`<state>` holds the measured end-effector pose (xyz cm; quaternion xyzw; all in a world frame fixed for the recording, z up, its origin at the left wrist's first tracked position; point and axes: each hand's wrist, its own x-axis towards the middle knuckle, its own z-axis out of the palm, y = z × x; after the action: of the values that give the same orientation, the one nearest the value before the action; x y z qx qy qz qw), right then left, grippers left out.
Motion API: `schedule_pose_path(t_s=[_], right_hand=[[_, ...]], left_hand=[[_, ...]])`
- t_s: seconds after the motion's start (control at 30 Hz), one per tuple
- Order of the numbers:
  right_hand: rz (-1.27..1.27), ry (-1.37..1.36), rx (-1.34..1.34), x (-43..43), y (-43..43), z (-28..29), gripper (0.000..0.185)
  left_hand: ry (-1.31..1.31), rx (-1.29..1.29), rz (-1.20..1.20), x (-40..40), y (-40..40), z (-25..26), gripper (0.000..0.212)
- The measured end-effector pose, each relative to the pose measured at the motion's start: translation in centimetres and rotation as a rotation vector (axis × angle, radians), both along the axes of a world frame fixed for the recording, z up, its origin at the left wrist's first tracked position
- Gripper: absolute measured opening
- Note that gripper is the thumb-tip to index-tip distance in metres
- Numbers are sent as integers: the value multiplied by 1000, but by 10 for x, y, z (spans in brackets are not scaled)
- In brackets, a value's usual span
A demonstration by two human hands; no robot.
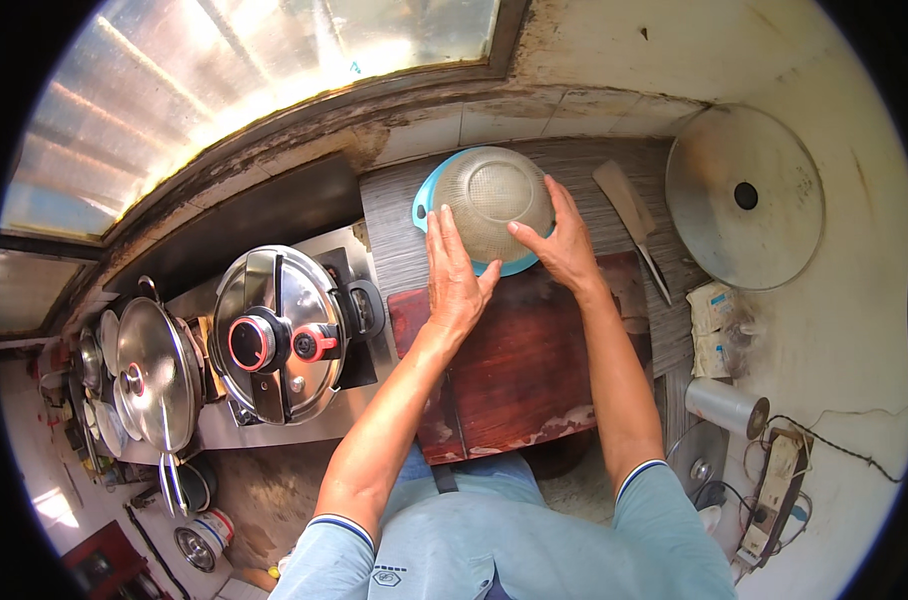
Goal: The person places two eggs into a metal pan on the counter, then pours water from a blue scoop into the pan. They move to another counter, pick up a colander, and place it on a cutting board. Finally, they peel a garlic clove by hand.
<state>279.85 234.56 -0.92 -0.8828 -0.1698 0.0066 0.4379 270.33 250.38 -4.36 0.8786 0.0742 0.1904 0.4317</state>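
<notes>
An upturned mesh strainer [491,184] with a light-blue plastic rim and a holed lug lies on the far part of the worktop. Whether the blue rim is its own or a bowl's beneath, I cannot tell. My left hand [458,277] holds its near left side, fingers along the mesh and thumb by the rim. On the right side, my right hand [563,244] grips it with the thumb over the mesh. Beneath my forearms is a worn dark-red wooden board [521,367], its far edge near the strainer.
A cleaver [630,210] lies right of the strainer. A large round lid [746,199] leans on the wall. Left is a pressure cooker [278,337] on the stove, then a lidded wok [150,375]. Tissue packs [710,330] and a power strip [773,495] are at right.
</notes>
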Motion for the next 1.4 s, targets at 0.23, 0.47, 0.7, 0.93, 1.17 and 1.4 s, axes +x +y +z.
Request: schedule_pose_path(t_s=[0.23,0.47,0.7,0.93,1.17,1.4], right_hand=[[-29,-10,62,-4,-8,-12,98],[-178,-174,135,-30,-14,-7,86],[-430,-112,233,-92,-89,-7,30],[-633,-243,-392,-45,-225,-50,29],[-394,-1,-641,-11,-242,-63,25],[-208,-10,-735,7,-248,-59,28]], left_hand=[[-4,51,-47,2,1,1,107],[-44,167,-85,-20,11,23,88],[63,131,-280,-147,18,39,29],[335,141,-204,-281,64,6,16],[513,190,-79,-344,103,-14,13],[548,201,-75,-353,109,-15,13]])
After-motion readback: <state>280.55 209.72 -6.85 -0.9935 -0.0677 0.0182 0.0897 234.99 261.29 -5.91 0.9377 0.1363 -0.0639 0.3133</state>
